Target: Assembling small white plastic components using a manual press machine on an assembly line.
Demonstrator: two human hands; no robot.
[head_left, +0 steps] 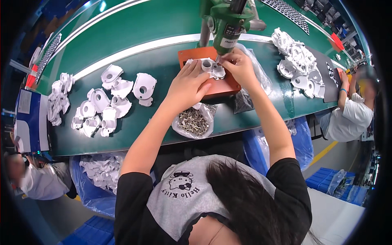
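A white plastic housing part point(218, 73) with a round collar lies on the orange base point(225, 87) of a green bench press point(228, 34). My left hand point(185, 87) grips the left side of this part, its fingers laid over the edge and its thumb apart. My right hand point(241, 67) is closed in a pinch at the part's far side, right below the press spindle. Whatever lies between those fingertips is too small to make out. Close to my left wrist, an opened clear bag point(208, 130) holds many small metal pins or screws point(192, 121).
Loose white housings point(100, 100) lie on the green bench at the left, and a heap point(300, 61) is at the right. A plastic bag point(258, 69) sits beside the base. Lined blue bins point(92, 196) stand below the bench edge. A co-worker point(349, 106) sits at the far right.
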